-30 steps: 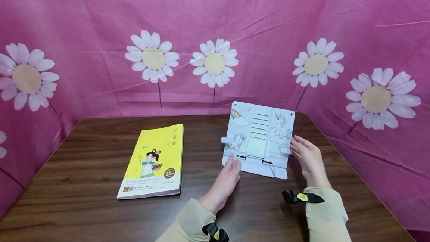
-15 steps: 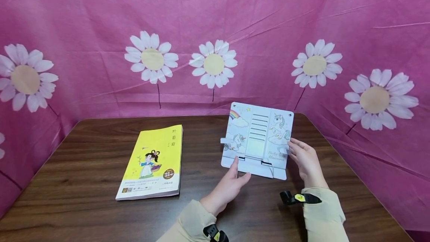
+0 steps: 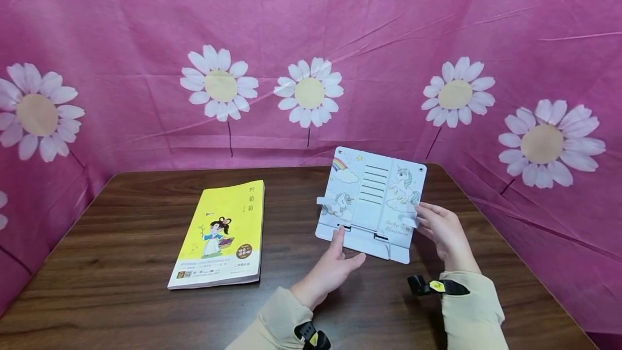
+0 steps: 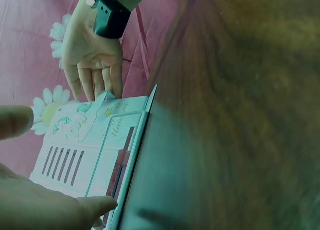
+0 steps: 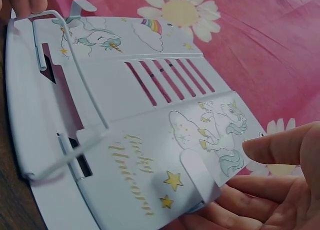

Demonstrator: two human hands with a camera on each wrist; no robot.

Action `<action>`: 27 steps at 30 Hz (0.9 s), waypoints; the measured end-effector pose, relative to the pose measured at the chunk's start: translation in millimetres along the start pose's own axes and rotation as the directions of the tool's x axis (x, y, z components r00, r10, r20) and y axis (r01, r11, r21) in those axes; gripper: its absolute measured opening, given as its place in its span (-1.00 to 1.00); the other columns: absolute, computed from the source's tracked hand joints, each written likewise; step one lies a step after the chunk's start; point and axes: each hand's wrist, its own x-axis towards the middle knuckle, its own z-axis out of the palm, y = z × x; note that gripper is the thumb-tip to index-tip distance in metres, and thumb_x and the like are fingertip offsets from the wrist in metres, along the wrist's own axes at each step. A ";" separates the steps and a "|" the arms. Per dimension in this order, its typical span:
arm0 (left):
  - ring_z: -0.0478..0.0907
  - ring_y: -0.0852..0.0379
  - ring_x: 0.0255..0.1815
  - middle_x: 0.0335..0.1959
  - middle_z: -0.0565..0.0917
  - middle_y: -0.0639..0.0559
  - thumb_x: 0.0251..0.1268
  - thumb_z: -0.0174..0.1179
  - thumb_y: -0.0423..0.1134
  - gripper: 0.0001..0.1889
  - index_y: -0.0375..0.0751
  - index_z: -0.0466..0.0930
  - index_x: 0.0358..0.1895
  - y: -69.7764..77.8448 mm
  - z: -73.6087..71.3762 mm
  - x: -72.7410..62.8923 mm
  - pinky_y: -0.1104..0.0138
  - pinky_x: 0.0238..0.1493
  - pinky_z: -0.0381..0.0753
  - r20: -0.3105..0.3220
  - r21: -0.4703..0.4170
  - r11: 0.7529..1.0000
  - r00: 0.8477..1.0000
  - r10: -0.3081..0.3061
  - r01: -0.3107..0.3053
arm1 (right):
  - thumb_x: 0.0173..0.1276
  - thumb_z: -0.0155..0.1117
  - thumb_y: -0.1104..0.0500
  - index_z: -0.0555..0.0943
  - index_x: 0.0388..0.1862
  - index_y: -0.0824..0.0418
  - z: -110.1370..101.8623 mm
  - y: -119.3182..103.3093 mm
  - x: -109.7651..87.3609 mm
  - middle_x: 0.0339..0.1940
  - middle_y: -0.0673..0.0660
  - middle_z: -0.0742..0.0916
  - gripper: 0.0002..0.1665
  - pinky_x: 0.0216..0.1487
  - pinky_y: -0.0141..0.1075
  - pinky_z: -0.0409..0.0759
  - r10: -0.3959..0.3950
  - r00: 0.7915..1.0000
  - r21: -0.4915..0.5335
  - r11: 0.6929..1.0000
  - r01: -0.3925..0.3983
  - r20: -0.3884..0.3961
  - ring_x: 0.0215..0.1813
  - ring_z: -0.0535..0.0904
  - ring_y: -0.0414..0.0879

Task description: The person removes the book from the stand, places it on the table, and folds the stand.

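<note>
A white book stand (image 3: pixel 371 209) printed with unicorns, a rainbow and stars stands tilted back on the right half of the table. It has a slotted panel in its middle, side tabs and a wire bar (image 5: pixel 90 84) across its lower ledge. At the ledge's left part, my left hand (image 3: pixel 326 271) touches the stand with an extended finger, its thumb spread away to the right. My right hand (image 3: pixel 445 234) is at the right edge beside the tab. In the right wrist view its fingers lie against that edge, partly behind it, while the thumb (image 5: pixel 280 145) stays apart from the panel.
A yellow paperback book (image 3: pixel 221 231) with a cartoon figure on its cover lies flat on the brown wooden table (image 3: pixel 136 220), left of the stand. A pink curtain (image 3: pixel 379 26) with large daisies hangs behind and around the table.
The stand has turned slightly, its lower edge swinging a little to the left. My left thumb has spread out to the right, and my right fingertips have shifted slightly leftward along the edge.
</note>
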 end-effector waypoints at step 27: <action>-0.26 -0.19 0.63 0.62 -0.30 -0.31 0.31 0.18 -0.32 -0.08 -0.33 -0.22 0.59 -1.8 -33.3 13.8 -0.02 0.59 -0.09 -0.099 -0.015 1.000 0.995 0.015 -0.016 | 0.49 0.17 0.15 0.54 -0.07 0.31 -4.9 -1.1 -3.3 -0.30 -0.01 0.79 -0.77 -0.07 -0.16 0.73 -0.052 0.953 0.066 0.997 0.034 0.299 -0.21 0.75 -0.16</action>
